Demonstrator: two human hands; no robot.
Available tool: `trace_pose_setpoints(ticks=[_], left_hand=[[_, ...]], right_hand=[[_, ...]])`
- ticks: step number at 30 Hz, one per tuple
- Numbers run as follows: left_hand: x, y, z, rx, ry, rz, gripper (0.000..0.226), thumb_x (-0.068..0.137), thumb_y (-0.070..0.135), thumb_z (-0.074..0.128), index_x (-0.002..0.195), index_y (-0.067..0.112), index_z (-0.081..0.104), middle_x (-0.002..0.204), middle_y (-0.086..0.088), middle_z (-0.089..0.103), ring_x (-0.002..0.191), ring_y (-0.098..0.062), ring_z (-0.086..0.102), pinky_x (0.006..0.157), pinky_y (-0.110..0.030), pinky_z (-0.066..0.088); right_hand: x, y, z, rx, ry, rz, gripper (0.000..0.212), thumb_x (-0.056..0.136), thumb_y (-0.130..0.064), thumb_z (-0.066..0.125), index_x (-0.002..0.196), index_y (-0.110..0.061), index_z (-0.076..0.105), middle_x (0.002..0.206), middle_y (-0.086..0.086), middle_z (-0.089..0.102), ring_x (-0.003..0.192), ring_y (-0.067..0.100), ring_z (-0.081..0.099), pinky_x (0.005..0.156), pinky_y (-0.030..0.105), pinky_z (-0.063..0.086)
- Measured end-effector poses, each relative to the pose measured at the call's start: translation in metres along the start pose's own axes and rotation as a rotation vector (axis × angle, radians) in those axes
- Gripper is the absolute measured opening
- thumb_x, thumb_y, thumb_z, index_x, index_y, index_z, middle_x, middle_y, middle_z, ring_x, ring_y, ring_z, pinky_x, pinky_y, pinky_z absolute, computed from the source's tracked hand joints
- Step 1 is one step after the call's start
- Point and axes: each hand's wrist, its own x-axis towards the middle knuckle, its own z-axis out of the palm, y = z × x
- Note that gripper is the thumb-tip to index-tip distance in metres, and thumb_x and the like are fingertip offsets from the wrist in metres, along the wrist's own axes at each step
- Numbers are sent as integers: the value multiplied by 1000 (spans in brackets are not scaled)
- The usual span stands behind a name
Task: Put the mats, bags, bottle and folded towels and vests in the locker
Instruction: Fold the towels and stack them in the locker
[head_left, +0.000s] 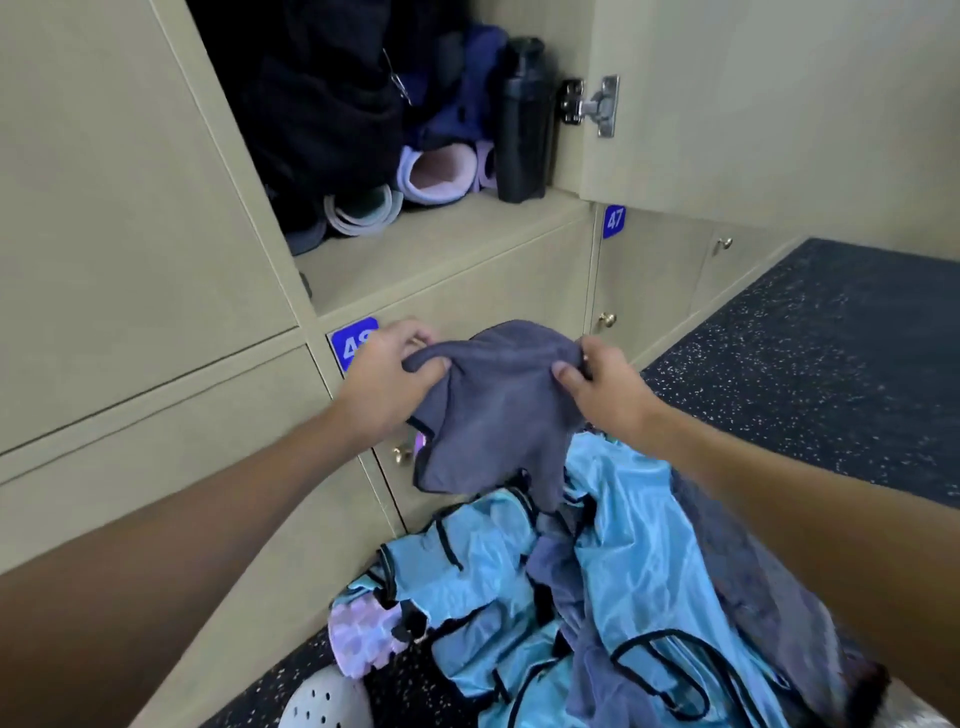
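I hold a grey towel (493, 410) up in front of the lower lockers. My left hand (387, 379) pinches its top left edge and my right hand (605, 387) pinches its top right edge. Below it a heap of light blue vests (623, 587) with black trim lies mixed with more grey towels (753, 587). The open locker (436, 244) above holds a black bag (322, 114), rolled mats (439, 174), a dark blue bag (467, 88) and a black bottle (522, 124) standing at its right.
The open locker door (779, 104) hangs to the right on a metal hinge (592, 106). Shut lockers numbered 48 (353, 340) and 47 (614, 221) sit below. A purple textured roller (363, 642) and a grey perforated shoe (327, 701) are on the dark speckled floor (831, 364).
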Motion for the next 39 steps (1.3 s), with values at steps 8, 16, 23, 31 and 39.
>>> trace_pose_setpoints(ticks=[8,16,23,31,39], left_hand=[[-24,97,-66,-17,53,133,5,87,11,71,84,15,72,83,-2,73,75,-8,62,71,-29,49],[-60,126,-51,-127,30,102,6,88,5,70,90,9,74,87,-9,75,73,-7,62,66,-19,49],[-68,132,-48,-249,-17,89,11,88,7,71,91,18,73,88,5,76,81,-4,68,72,-15,53],[-75,155,-14,-504,-140,40,25,84,30,78,105,21,69,99,-7,75,95,-15,70,89,-39,57],[-61,157,-20,-579,99,-38,4,89,11,72,87,11,69,83,-5,74,78,-15,70,77,-36,59]], right_hand=[[-70,-107,-83,329,-59,0,48,65,-27,65,100,5,59,99,25,66,87,19,56,83,42,49],[-121,-97,-97,564,-93,75,28,90,-8,59,115,4,55,116,25,66,94,26,64,87,40,49],[-128,-96,-87,521,1,-33,13,96,-12,60,98,-2,52,94,20,65,86,19,61,84,41,54],[-129,-113,-65,475,-10,-220,12,96,-10,60,85,-15,55,70,-8,60,68,-2,55,67,16,47],[-129,-105,-65,468,-173,2,61,75,-32,82,124,-38,46,122,4,58,103,14,64,94,39,55]])
